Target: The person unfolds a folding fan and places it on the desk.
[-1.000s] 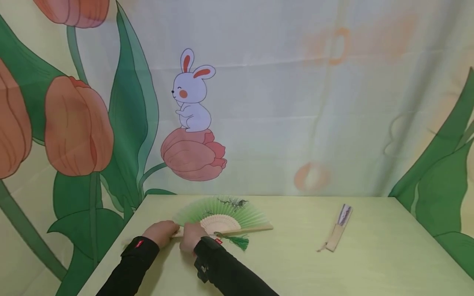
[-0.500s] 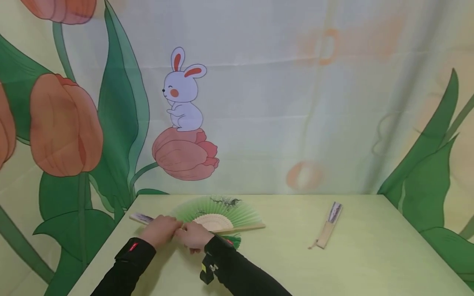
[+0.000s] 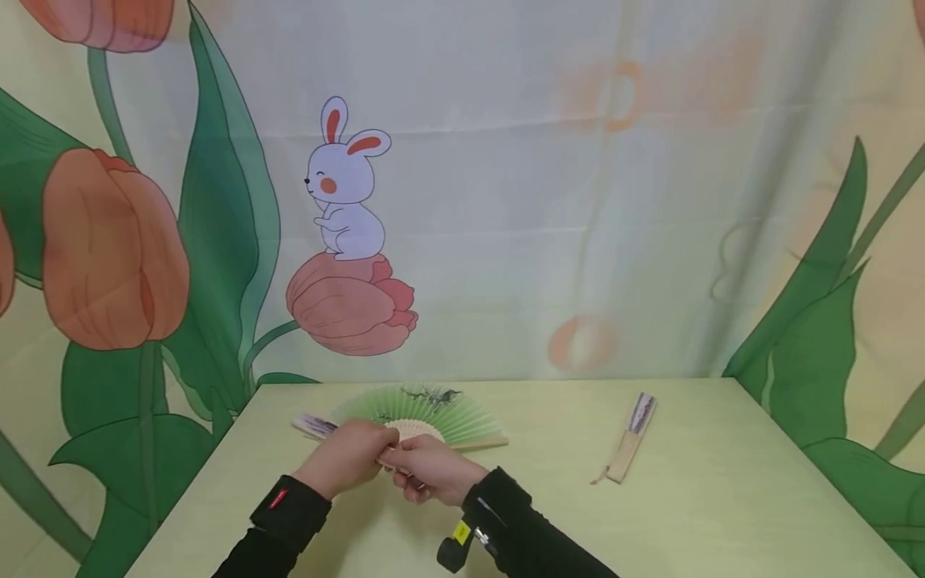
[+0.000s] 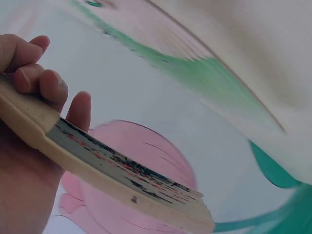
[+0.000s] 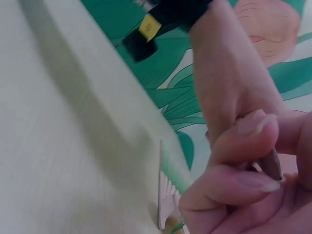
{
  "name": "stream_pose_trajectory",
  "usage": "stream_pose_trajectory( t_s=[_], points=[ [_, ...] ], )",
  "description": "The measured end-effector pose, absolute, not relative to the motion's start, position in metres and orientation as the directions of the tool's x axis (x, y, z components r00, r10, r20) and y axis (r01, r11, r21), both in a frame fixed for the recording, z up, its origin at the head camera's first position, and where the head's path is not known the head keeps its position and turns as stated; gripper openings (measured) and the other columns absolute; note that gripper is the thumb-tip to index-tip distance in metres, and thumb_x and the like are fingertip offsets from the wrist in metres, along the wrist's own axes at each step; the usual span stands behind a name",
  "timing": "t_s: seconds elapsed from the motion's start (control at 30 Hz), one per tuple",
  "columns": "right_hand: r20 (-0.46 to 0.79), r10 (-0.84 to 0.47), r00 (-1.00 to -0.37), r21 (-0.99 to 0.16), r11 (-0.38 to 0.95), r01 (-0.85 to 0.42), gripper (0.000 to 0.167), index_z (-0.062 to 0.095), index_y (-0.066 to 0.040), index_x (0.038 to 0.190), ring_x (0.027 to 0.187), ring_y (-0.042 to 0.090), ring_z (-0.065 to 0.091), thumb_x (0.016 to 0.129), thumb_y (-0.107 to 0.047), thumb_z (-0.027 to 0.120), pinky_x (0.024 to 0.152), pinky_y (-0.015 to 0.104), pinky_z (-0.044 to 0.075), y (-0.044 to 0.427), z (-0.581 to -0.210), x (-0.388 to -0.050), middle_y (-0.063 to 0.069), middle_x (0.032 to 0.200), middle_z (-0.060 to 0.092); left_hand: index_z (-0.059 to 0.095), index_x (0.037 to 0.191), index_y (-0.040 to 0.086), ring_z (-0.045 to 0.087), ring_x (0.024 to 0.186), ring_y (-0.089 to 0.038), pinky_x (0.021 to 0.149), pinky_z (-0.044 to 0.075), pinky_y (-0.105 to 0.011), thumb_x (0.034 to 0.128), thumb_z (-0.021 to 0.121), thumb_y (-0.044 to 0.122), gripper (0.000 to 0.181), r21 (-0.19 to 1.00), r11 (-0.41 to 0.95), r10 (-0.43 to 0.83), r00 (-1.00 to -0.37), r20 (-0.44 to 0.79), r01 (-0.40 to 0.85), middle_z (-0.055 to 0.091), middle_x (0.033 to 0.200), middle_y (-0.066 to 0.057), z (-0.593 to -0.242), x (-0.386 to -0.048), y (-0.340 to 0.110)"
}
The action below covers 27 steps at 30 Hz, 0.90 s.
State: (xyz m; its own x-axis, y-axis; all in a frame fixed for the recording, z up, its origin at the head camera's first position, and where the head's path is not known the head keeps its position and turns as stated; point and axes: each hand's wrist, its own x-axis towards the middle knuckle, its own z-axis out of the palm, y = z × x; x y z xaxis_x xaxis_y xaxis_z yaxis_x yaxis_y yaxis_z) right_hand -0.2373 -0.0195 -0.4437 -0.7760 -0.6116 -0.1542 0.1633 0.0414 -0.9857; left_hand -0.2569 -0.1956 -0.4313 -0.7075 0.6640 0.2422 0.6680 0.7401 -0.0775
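Observation:
A folded fan [image 3: 314, 425] with wooden ribs and a grey, dark-patterned leaf is gripped by my left hand [image 3: 350, 457]. In the left wrist view its patterned edge [image 4: 126, 163] points away from the curled fingers. My right hand [image 3: 441, 472] pinches the other end of the folded fan close beside the left hand; in the right wrist view the fan's tip [image 5: 271, 165] shows between thumb and fingers. Behind both hands a spread green fan [image 3: 462, 413] with a dark branch print lies on the table, its lower middle and tassel hidden by them.
Another folded fan [image 3: 632, 440] with a small cord lies on the right part of the pale yellow table [image 3: 694, 514]. A printed curtain [image 3: 491, 201] with tulips and a rabbit hangs behind the table's back edge.
Both hands have come up off the table's left side and shifted right, bringing the folded fan in front of the green one. The head view has turned slightly right.

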Motion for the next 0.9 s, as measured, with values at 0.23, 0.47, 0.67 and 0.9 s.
stream_pose_trajectory(
  t_s=[0.23,0.47,0.67,0.9],
  points=[
    [-0.161,-0.667,-0.727,-0.969,-0.033,0.244,0.024,0.060,-0.007,0.094,0.048,0.009,0.038,0.098,-0.031,0.060,0.046,0.021,0.027,0.026,-0.443,-0.224,-0.001,0.063,0.047,0.058,0.078,0.018,0.040,0.057,-0.006,0.059,0.041,-0.025,0.0769,0.078,0.004,0.025,-0.074,0.654,0.736,-0.610,0.292,0.753,0.044,0.063,0.013,-0.423,-0.245,-0.155],
    [-0.087,-0.699,-0.710,-0.972,-0.098,0.215,0.021,0.058,-0.008,0.096,0.047,0.008,0.045,0.099,-0.029,0.059,0.046,0.020,0.033,0.066,-0.438,-0.206,-0.002,0.064,0.050,0.060,0.077,0.019,0.047,0.059,-0.007,0.061,0.044,-0.028,0.0718,0.080,0.005,0.025,-0.154,0.591,0.789,-0.526,0.319,0.792,0.048,0.064,0.011,-0.412,-0.235,-0.118],
    [-0.031,-0.681,-0.731,-0.976,-0.137,0.169,0.023,0.058,-0.007,0.104,0.049,0.010,0.051,0.098,-0.029,0.060,0.047,0.021,0.035,0.092,-0.428,-0.199,-0.001,0.071,0.052,0.067,0.092,0.015,0.062,0.092,-0.018,0.095,0.042,-0.045,0.0686,0.077,-0.003,0.031,-0.080,0.663,0.678,-0.552,0.486,0.744,0.065,0.088,0.003,-0.406,-0.236,-0.106],
    [0.061,-0.631,-0.773,-0.965,-0.235,0.115,0.024,0.052,-0.004,0.101,0.050,0.010,0.049,0.099,-0.027,0.058,0.047,0.021,0.035,0.098,-0.409,-0.193,0.000,0.073,0.050,0.053,0.132,0.003,0.033,0.136,-0.041,0.110,0.016,-0.062,0.0656,0.076,-0.017,0.073,0.242,0.769,0.277,-0.650,0.708,0.592,0.048,0.137,-0.020,-0.395,-0.243,-0.114]
  ],
)
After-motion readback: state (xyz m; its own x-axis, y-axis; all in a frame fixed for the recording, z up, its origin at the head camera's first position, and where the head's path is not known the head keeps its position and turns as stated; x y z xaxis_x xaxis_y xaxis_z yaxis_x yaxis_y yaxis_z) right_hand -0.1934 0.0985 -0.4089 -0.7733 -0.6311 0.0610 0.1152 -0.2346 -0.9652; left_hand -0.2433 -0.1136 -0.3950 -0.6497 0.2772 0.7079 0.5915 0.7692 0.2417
